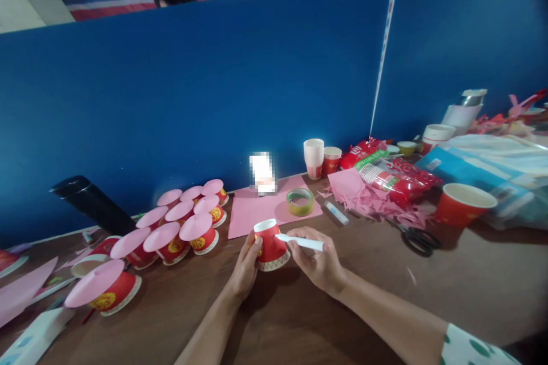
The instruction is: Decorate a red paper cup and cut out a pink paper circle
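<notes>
One held cup [270, 246], one pen [303, 242], ten pink discs [196, 226]

Tape [300, 209] lies behind the held cup [269, 246], scissors [408, 233] to the right.

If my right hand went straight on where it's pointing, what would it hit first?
Most likely the red paper cup in your left hand: the white pen-like tool in your right hand points at it, though I can't tell whether its tip touches.

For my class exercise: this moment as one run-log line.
left hand: holds upturned red paper cup; right hand: holds white pen at cup; beyond: tape roll on pink paper
</notes>
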`<state>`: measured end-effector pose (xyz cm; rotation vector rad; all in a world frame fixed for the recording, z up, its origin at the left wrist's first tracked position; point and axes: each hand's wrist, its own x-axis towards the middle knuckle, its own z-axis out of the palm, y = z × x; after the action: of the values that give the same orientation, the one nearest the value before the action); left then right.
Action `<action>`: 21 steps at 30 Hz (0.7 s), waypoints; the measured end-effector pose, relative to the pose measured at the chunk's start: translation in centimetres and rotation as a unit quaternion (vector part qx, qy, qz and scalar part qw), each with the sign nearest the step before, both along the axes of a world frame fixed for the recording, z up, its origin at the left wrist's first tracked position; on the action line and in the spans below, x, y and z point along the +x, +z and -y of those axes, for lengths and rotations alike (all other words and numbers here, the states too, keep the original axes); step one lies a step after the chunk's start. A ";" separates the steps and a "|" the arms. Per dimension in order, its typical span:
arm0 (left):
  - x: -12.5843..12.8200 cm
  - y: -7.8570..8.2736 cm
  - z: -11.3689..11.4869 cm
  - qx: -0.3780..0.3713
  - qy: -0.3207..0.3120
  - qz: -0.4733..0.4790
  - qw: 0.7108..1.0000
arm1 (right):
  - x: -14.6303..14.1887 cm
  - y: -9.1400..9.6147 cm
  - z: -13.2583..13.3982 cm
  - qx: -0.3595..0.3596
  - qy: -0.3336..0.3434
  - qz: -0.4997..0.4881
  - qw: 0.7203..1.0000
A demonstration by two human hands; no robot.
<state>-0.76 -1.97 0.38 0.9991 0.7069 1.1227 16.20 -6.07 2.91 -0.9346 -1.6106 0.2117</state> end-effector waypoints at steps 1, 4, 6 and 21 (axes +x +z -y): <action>0.0 0.0 0.0 0.002 0.000 -0.002 1.000 | 0.0 0.0 0.0 -0.002 0.003 -0.003 1.000; 0.1 0.0 0.0 0.004 0.003 -0.005 1.000 | 0.0 0.2 0.1 -0.006 0.011 -0.005 1.000; 0.1 0.0 0.0 0.001 0.006 -0.003 1.000 | 0.0 0.4 0.2 -0.005 0.014 -0.002 1.000; 0.2 -0.2 -0.1 0.005 0.012 -0.007 1.000 | 0.0 0.0 0.1 0.004 0.033 0.016 0.999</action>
<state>-0.58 -1.84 0.21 1.0104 0.7266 1.1425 16.23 -6.21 2.93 -0.8837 -1.6714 0.2382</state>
